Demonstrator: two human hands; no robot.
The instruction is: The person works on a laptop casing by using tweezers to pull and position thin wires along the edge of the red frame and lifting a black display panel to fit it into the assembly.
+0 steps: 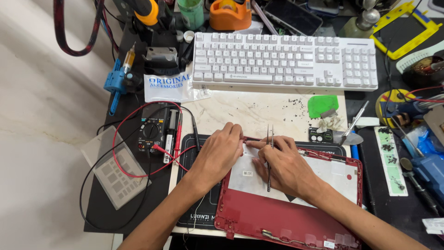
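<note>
Red lid (277, 217): two hands at its top edge, left hand (217, 155) pressing bare, right hand (282, 164) clamped on one tweezers (269, 157); one keyboard (284, 60) beyond.

Matt red plastic laptop lid (277, 217) w/ dull silver foil panel (328, 173); thin steel tweezers (269, 157); glossy white plastic keyboard (284, 60).

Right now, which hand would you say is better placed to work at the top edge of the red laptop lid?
The right hand, probably: it holds tweezers over the red laptop lid, while the left hand only presses its top corner.
</note>
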